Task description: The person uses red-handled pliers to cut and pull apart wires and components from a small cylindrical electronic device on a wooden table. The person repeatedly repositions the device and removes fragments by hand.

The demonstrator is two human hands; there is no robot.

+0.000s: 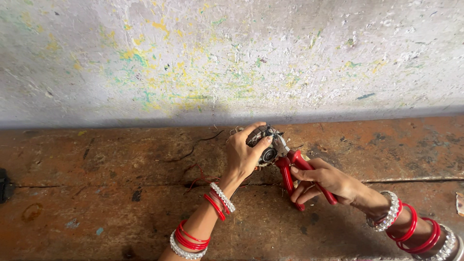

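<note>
Gripped in the left hand, a small round metal motor part sits just above the worktop.
Right hand squeezes the red-handled pliers, jaws biting the part's edge. Judged step: prying or cutting at it; next calls for a steady hold and firm squeeze. Loose wire lies beside, below the paint-flecked wall.

You have no packages, labels, signs or screens in front of you. Nothing here carries a wrapper, a sticker or a display of any kind.
</note>
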